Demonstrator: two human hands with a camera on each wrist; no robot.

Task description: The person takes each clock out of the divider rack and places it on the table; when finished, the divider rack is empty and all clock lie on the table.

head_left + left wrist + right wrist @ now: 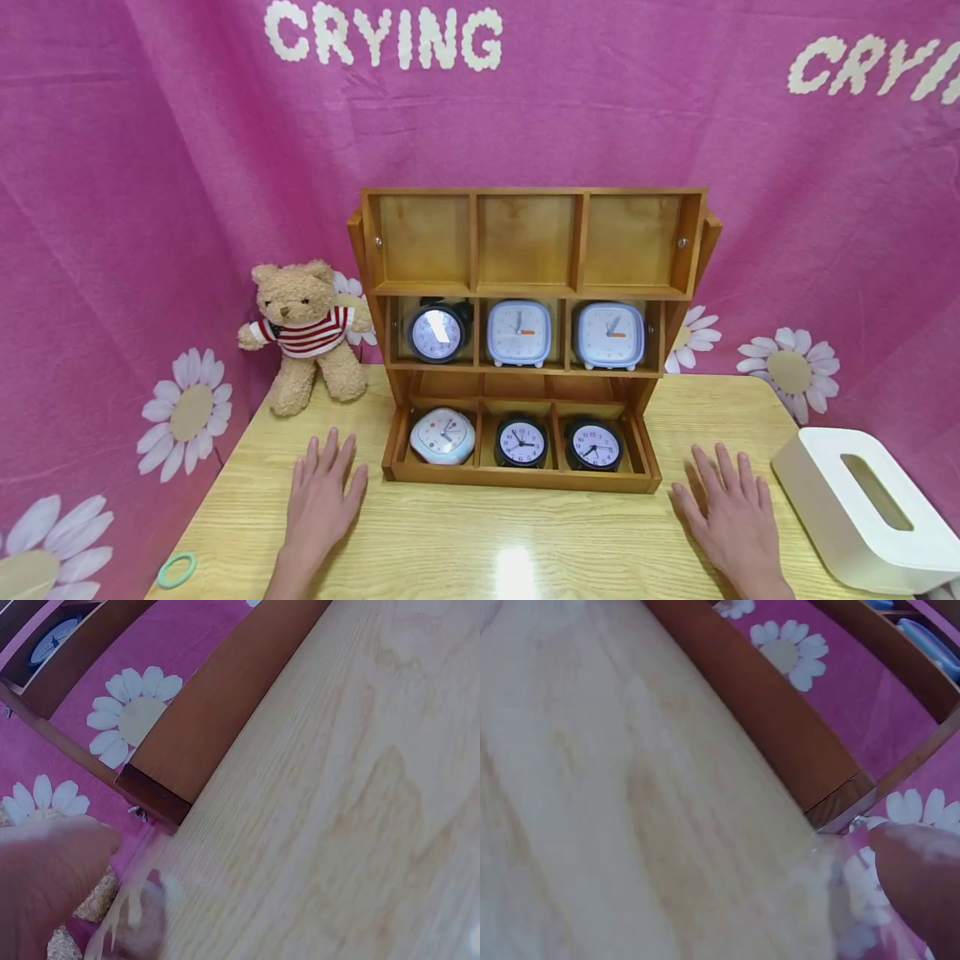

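My left hand (322,496) rests on the table with its fingers spread, just left of a wooden three-tier shelf (521,477). On the right side my right hand (731,517) lies flat in the same way, holding nothing. In the bottom tier sit a pale blue-and-white clock (442,436), a black alarm clock (521,442) and another black alarm clock (594,444). The middle tier holds a dark round clock (437,333), a light blue square clock (519,333) and a matching square clock (610,335). All three top compartments are bare.
A teddy bear (303,329) in a striped sweater sits left of the shelf. A white tissue box (873,508) stands by the right hand. A mint green ring (176,570) lies at the table's left edge. Pink flowered cloth (562,108) hangs behind.
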